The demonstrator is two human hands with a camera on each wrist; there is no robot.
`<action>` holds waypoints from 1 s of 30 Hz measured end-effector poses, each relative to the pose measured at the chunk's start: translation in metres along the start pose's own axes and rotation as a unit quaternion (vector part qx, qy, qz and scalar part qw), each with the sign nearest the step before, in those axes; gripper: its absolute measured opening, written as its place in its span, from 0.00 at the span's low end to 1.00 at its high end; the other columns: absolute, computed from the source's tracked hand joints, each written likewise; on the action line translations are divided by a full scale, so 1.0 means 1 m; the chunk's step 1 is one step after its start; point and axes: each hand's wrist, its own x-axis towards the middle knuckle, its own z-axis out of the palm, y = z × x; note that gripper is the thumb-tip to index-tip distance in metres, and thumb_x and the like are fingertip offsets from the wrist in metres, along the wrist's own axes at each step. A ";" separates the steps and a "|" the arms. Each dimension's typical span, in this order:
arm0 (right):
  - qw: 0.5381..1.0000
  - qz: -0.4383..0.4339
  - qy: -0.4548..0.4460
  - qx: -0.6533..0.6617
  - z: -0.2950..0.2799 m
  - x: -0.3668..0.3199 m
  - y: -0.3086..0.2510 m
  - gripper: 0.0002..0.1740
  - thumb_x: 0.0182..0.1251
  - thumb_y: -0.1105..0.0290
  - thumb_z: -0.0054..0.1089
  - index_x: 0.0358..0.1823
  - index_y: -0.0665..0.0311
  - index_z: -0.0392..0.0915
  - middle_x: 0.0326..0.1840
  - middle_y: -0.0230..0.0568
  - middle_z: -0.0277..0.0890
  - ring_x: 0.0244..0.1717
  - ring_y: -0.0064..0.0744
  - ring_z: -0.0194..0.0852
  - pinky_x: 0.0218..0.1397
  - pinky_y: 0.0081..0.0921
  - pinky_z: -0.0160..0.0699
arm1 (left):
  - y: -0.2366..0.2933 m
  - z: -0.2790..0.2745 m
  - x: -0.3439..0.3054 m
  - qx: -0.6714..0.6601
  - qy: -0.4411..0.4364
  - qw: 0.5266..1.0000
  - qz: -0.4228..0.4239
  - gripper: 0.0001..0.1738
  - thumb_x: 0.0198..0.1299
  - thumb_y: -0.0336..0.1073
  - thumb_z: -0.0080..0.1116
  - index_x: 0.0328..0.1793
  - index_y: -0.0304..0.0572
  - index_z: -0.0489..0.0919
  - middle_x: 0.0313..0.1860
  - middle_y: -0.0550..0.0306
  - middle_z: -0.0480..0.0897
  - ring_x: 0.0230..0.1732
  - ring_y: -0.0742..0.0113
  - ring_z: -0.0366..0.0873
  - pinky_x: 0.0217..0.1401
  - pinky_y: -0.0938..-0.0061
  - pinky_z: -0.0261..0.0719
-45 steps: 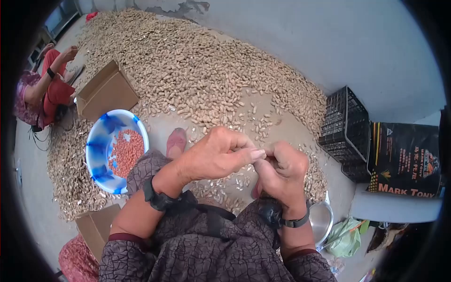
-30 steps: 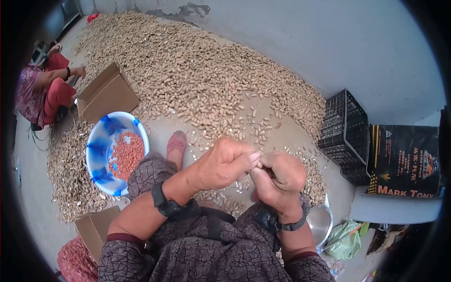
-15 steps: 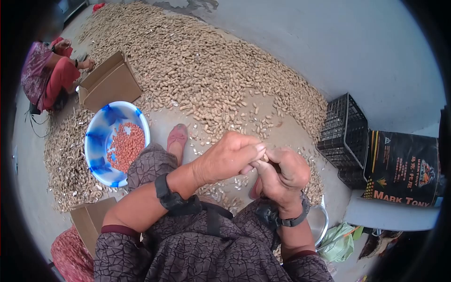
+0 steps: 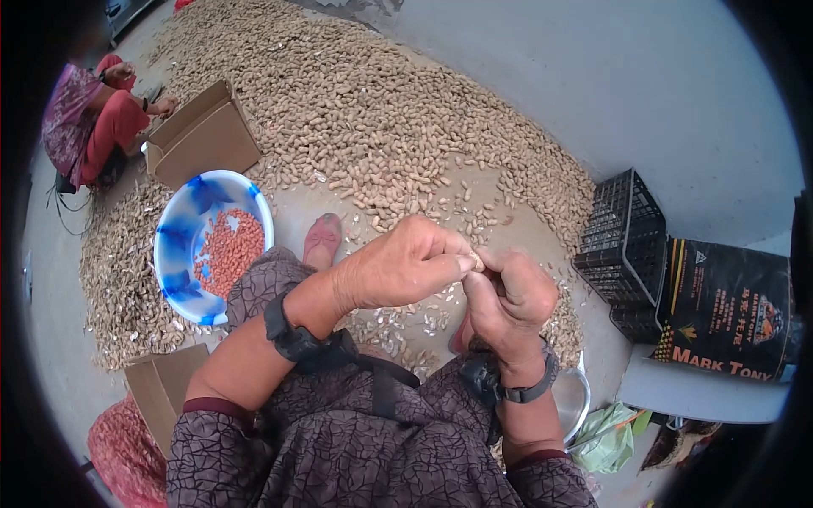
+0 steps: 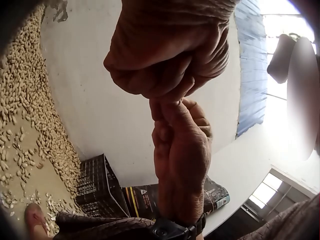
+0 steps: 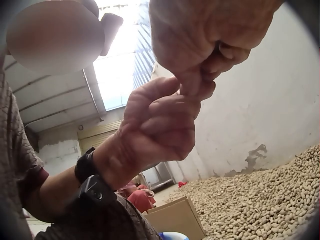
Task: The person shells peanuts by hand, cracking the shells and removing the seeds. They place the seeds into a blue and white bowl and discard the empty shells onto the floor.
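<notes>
Above the floor, the left hand and right hand pinch what appears to be a peanut, largely hidden between them; the joint pinch is unchanged from moments ago, so work on it evidently continues.

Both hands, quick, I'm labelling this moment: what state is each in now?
Left hand: closed, pinching a peanut.
Right hand: closed, pinching the same peanut.
</notes>
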 end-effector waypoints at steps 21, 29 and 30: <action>0.985 -0.019 -0.153 -0.078 0.014 -0.010 0.016 0.09 0.38 0.84 0.53 0.23 0.66 0.65 0.18 0.47 0.64 0.22 0.49 0.68 0.24 0.38 0.66 | -0.034 0.012 0.016 0.328 0.144 0.934 0.010 0.14 0.37 0.34 0.45 0.17 0.25 0.72 0.16 0.30 0.69 0.21 0.38 0.72 0.27 0.56 0.71; 0.990 0.037 -0.134 0.019 0.011 -0.003 0.011 0.05 0.43 0.83 0.56 0.23 0.67 0.72 0.17 0.45 0.67 0.20 0.42 0.68 0.22 0.30 0.65 | -0.025 0.005 0.008 0.159 0.112 0.981 -0.017 0.12 0.45 0.31 0.43 0.13 0.30 0.65 0.09 0.58 0.62 0.15 0.76 0.55 0.15 0.70 0.57; 0.991 0.033 -0.132 0.017 0.009 -0.003 0.012 0.05 0.43 0.83 0.56 0.23 0.67 0.72 0.17 0.45 0.67 0.20 0.42 0.68 0.22 0.30 0.65 | -0.025 0.004 0.008 0.161 0.113 0.980 -0.012 0.12 0.45 0.31 0.43 0.13 0.30 0.65 0.09 0.58 0.62 0.15 0.76 0.55 0.15 0.70 0.57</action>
